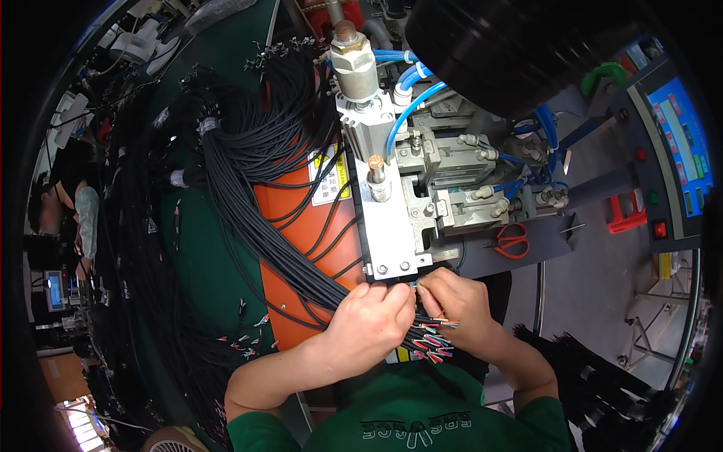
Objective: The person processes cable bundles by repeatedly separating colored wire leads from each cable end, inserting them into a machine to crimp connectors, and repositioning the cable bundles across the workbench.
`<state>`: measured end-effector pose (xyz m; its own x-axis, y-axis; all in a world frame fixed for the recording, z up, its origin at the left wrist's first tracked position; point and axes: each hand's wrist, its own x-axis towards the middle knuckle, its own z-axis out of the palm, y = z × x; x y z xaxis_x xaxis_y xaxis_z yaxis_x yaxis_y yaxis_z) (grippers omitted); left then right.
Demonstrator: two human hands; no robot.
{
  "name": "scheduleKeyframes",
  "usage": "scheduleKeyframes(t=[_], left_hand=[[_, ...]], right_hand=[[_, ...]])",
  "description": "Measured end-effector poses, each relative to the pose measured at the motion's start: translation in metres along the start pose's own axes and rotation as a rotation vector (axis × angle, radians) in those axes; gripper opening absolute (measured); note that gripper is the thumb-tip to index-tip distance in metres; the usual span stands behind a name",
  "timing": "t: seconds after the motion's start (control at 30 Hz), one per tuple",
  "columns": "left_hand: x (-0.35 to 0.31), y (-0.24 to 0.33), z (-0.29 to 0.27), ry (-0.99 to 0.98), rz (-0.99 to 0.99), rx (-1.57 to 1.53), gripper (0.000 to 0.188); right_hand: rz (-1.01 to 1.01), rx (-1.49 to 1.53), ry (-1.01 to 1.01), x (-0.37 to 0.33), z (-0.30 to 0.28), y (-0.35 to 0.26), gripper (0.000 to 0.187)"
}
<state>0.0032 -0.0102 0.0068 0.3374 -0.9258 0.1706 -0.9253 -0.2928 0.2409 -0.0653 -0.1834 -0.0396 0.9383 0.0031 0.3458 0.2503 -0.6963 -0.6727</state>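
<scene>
Both my hands meet at the front end of a silver pneumatic machine (385, 226). My left hand (369, 328) is closed in a pinch, and my right hand (458, 301) bends in from the other side, thumb and fingers together. Between the fingertips show thin coloured wire ends (413, 285) of a cable, mostly hidden by my fingers. A thick bundle of black cables (263, 241) runs under my left hand. Its stripped ends, with red, blue, white and orange wires (433, 343), stick out below and between my hands.
An orange plate (290, 320) lies under the bundle on a green table (192, 264). Red-handled scissors (512, 242) rest right of the machine. A control screen (681, 143) stands at far right. More black cables (595, 377) hang at lower right. Another person (68, 203) is at far left.
</scene>
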Motion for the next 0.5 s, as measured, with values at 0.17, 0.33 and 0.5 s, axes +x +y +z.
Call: scheduleKeyframes(t=[0.17, 0.33, 0.5], left_hand=[[-0.0022, 0.0, 0.0027, 0.042, 0.016, 0.038, 0.026], [-0.0023, 0.0007, 0.0012, 0.038, 0.021, 0.036, 0.026], [-0.0025, 0.0, 0.0005, 0.042, 0.02, 0.029, 0.027]], right_hand=[[-0.027, -0.001, 0.068, -0.0037, 0.0047, 0.0007, 0.011], [-0.07, -0.05, 0.122, -0.0058, 0.0079, 0.0007, 0.014], [-0.069, -0.053, 0.148, -0.0043, 0.0087, -0.0013, 0.014]])
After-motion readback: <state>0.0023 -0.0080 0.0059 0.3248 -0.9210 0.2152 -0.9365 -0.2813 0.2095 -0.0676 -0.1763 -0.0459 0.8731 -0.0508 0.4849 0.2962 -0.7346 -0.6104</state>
